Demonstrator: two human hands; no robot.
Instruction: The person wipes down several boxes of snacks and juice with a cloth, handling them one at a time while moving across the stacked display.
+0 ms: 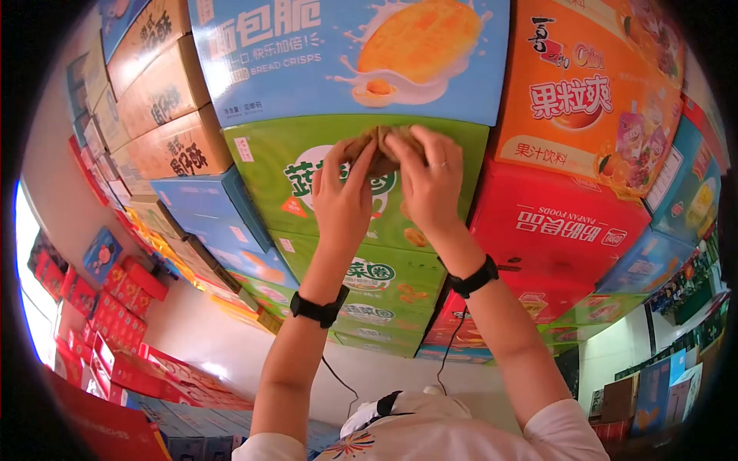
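Both hands meet in front of the top green carton (257, 188), just below a blue bread crisps carton (269, 77). My left hand (344, 188) has its fingers pinched on a small brown piece (378, 160), which looks like torn cardboard. My right hand (430, 180) grips the same piece from the other side, its fingertips slightly blurred. The hands nearly touch at the fingertips and hide part of the green carton's print. A black band circles each wrist.
Orange drink cartons (592, 92) and red cartons (553, 219) stand stacked at the right. Brown cartons (165, 92) and blue cartons (211, 211) rise at the left. More red boxes (119, 307) lie lower left. Thin black cables hang beside the body.
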